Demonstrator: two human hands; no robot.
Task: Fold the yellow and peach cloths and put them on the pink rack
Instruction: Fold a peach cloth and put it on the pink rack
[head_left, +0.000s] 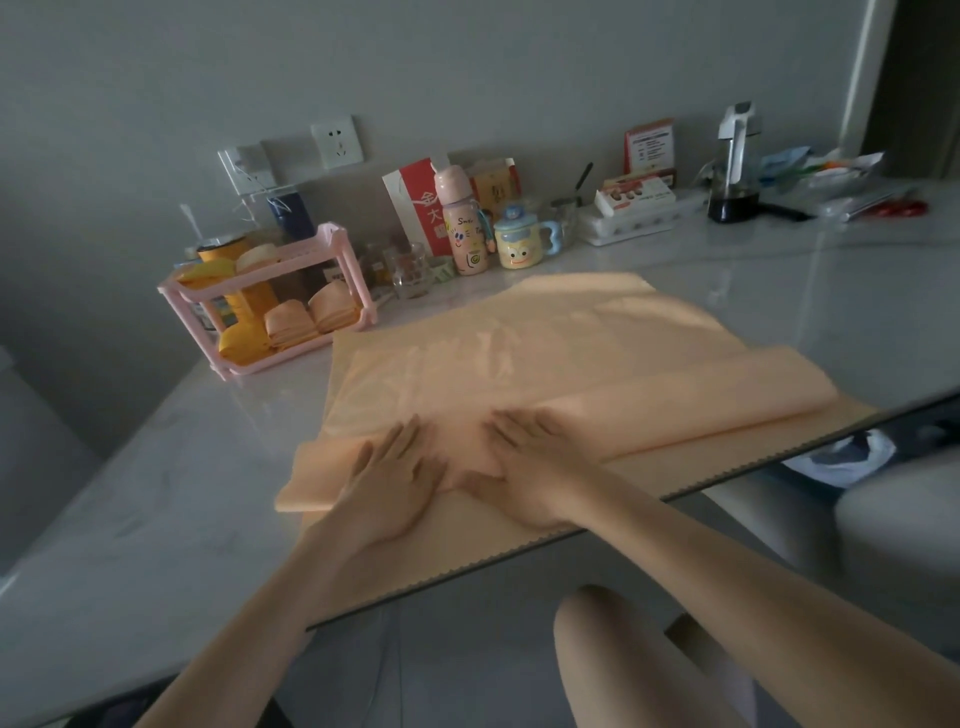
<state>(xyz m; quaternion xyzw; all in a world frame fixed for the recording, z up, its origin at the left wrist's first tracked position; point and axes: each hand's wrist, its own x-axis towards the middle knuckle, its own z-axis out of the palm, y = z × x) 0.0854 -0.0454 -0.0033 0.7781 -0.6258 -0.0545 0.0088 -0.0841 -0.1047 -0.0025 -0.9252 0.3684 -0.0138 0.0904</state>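
Pressing flat w/ straight fingers, left hand (392, 475) & right hand (524, 467) smooth the peach cloth (519, 343) on the table (130, 493); soft, light, prob. best pinched at corners.

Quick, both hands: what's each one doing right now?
Left hand: open, fingers flat, pressing on the peach cloth.
Right hand: open, fingers flat, pressing on the same cloth.

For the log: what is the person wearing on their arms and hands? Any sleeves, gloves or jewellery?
Nothing shows. The left hand and right hand are bare, with no gloves, rings or watch visible; both forearms are uncovered to the frame edge, no sleeves in view.
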